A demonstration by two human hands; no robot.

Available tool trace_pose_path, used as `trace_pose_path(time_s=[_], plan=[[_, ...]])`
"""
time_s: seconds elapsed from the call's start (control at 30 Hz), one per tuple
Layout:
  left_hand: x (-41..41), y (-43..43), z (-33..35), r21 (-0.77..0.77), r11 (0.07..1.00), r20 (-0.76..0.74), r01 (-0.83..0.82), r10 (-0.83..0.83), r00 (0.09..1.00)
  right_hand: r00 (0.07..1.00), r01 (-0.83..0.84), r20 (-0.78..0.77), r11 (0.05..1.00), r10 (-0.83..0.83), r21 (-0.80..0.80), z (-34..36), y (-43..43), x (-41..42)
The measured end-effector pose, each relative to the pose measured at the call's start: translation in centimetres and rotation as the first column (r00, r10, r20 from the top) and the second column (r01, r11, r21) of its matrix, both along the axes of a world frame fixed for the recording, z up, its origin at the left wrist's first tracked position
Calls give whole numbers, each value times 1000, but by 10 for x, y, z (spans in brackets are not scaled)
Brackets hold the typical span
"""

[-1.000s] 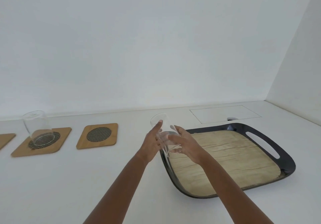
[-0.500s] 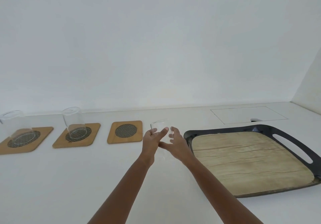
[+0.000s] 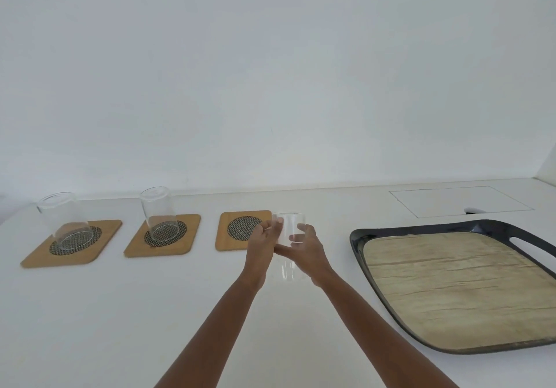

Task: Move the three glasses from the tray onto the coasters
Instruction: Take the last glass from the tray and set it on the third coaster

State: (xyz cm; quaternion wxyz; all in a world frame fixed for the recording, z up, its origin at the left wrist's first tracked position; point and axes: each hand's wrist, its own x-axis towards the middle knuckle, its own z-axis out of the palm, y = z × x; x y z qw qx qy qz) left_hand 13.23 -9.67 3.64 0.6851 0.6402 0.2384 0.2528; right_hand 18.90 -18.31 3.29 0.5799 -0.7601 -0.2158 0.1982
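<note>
I hold a clear glass (image 3: 289, 228) upright between both hands, above the white counter. My left hand (image 3: 262, 244) grips its left side and my right hand (image 3: 305, 247) its right side. It hangs just right of the rightmost wooden coaster (image 3: 237, 241), which has a dark mesh disc and nothing on it. Two more clear glasses stand on coasters: one (image 3: 159, 217) on the middle coaster (image 3: 189, 244), one (image 3: 63, 220) on the left coaster (image 3: 33, 259). The dark tray (image 3: 361, 232) with a wood-look floor lies at the right, holding nothing.
A white wall runs along the back of the counter (image 3: 120, 312). A flush rectangular panel (image 3: 457, 201) is set into the counter behind the tray, and another wall closes the far right corner.
Both hands have carried the glass leftward off the tray's edge to beside the rightmost coaster. My view has swung left, bringing the left coaster and its glass fully into sight.
</note>
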Motion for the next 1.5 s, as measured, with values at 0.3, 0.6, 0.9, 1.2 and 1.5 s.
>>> trace_pose_path(time_s=[0.3,0.6,0.9,1.2,1.5], plan=[[-19,53,-38,494,868,-240,-44,185,953,973,-87,-189,973,129,215,-4,33,31],[-28,99,-98,776,585,-502,236,347,793,975,-171,-95,955,199,242,-18,74,62],[-10,136,-102,785,581,-458,217,307,834,971,-231,0,944,238,237,-26,114,78],[0,153,-100,760,608,-428,232,199,881,970,-243,24,949,243,200,-39,143,80],[1,156,-102,747,639,-394,182,207,895,979,-191,111,963,172,191,-51,162,88]])
